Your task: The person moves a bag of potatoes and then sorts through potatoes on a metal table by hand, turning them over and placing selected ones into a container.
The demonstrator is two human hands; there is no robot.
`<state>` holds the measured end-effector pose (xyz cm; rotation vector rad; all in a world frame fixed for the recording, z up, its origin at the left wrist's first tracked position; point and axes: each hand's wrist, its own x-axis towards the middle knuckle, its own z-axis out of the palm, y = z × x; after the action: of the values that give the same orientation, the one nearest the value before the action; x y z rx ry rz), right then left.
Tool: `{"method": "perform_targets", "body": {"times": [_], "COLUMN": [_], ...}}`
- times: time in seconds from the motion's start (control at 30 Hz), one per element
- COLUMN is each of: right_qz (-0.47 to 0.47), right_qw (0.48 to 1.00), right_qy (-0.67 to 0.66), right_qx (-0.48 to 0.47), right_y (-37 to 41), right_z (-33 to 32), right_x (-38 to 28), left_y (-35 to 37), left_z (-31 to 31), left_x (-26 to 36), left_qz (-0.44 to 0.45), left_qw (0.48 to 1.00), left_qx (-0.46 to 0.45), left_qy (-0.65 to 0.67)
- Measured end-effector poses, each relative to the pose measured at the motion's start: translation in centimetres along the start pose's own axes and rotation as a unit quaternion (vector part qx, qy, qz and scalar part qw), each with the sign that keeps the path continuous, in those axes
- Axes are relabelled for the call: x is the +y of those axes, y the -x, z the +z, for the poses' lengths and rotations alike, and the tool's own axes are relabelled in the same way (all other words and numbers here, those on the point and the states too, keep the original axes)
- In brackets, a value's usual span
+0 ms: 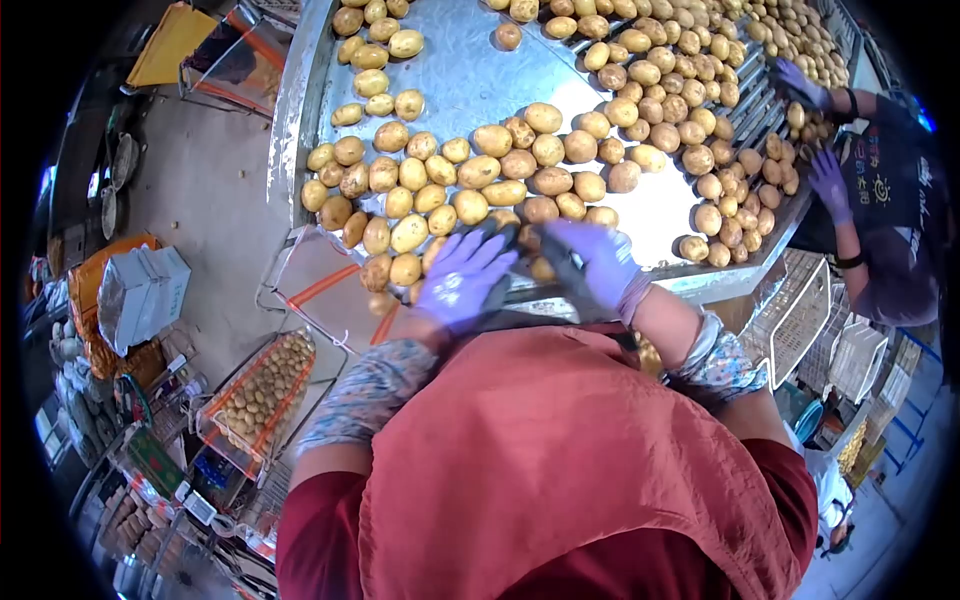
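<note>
Both of my hands wear purple gloves with dark palms, at the near edge of a metal sorting table (440, 85). My left hand (465, 275) lies over the nearest potatoes (409, 233), palm down and fingers stretched out. Just to its right, my right hand (600, 260) is turned inward with its fingers extended leftward, next to a few potatoes at the rim. Its fingertips are partly hidden, and no potato shows in its grasp. Loose potatoes spread across the table in front of both hands.
At the right, a co-worker's two purple-gloved hands (828, 185) reach over metal rollers (765, 95) with more potatoes. An orange-edged mesh bag of potatoes (265, 395) stands at lower left, near a white box (140, 295). Plastic crates (800, 310) stand below the table's right side.
</note>
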<state>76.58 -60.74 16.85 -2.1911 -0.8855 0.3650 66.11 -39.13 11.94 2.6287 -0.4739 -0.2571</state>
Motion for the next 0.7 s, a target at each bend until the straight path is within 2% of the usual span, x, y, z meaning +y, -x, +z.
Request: {"method": "perform_targets", "body": {"times": [0.03, 0.07, 0.1, 0.13, 0.17, 0.23, 0.27, 0.3, 0.33, 0.37, 0.43, 0.47, 0.5, 0.57, 0.63, 0.7], "right_qz": [-0.042, 0.014, 0.073, 0.132, 0.07, 0.132, 0.082, 0.117, 0.048, -0.019, -0.062, -0.08, -0.118, -0.081, -0.128, -0.036], "right_qw": [0.997, 0.993, 0.983, 0.967, 0.93, 0.944, 0.936, 0.951, 0.966, 0.976, 0.993, 0.996, 0.989, 0.993, 0.972, 0.967], "right_qy": [-0.02, 0.004, 0.023, 0.036, 0.258, 0.302, 0.341, 0.288, 0.25, 0.212, 0.092, 0.036, 0.08, 0.079, 0.198, 0.231], "right_qx": [0.068, 0.12, 0.168, 0.213, 0.252, 0.012, 0.023, -0.013, -0.032, -0.051, -0.037, -0.03, 0.036, 0.035, -0.024, -0.104], "right_y": [-1.1, -2.3, -3.5, -4.8, -4.6, -2.3, -0.3, 1.0, 1.4, 1.2, 0.0, -0.6, -2.9, -7.0, -10.6, -12.5], "right_z": [-0.6, -2.0, -3.3, -4.6, -4.7, -1.8, 0.9, 2.3, 2.3, 1.9, 2.0, 1.5, 0.7, 0.7, 4.3, 5.5], "right_x": [2.4, 3.2, 4.0, 4.8, 6.9, 6.0, 5.1, 4.0, 2.2, 0.6, -0.1, -0.2, -1.0, -1.6, 0.8, -0.3], "left_y": [1.0, 2.3, 3.4, 4.4, 5.8, 6.8, 5.8, 3.8, 2.1, 0.5, -1.9, -1.6, -1.4, 1.2, 2.4, 2.7], "left_z": [0.2, -0.9, -1.7, -3.2, -3.7, -4.0, -4.8, -5.5, -5.2, -4.6, -1.6, -0.8, 0.4, 1.8, 0.8, -0.9], "left_x": [-1.8, -2.7, -4.2, -4.8, -5.7, -6.5, -5.8, -4.7, -3.6, -3.0, -1.9, -1.9, -1.5, -1.4, -0.9, -0.9], "left_qz": [0.019, 0.003, 0.012, 0.01, 0.002, -0.02, -0.047, -0.075, -0.098, -0.108, -0.164, -0.134, -0.103, -0.009, -0.056, -0.061], "left_qw": [0.997, 0.998, 1.0, 0.998, 0.999, 0.994, 0.992, 0.988, 0.98, 0.98, 0.969, 0.979, 0.987, 0.993, 0.996, 0.996], "left_qx": [-0.027, -0.033, 0.005, -0.03, 0.003, 0.073, 0.098, 0.126, 0.171, 0.165, 0.184, 0.145, 0.109, 0.06, 0.044, 0.018], "left_qy": [-0.073, -0.044, -0.026, -0.058, -0.035, -0.08, -0.062, -0.045, -0.02, -0.013, -0.027, -0.041, -0.053, -0.105, -0.044, -0.056]}}
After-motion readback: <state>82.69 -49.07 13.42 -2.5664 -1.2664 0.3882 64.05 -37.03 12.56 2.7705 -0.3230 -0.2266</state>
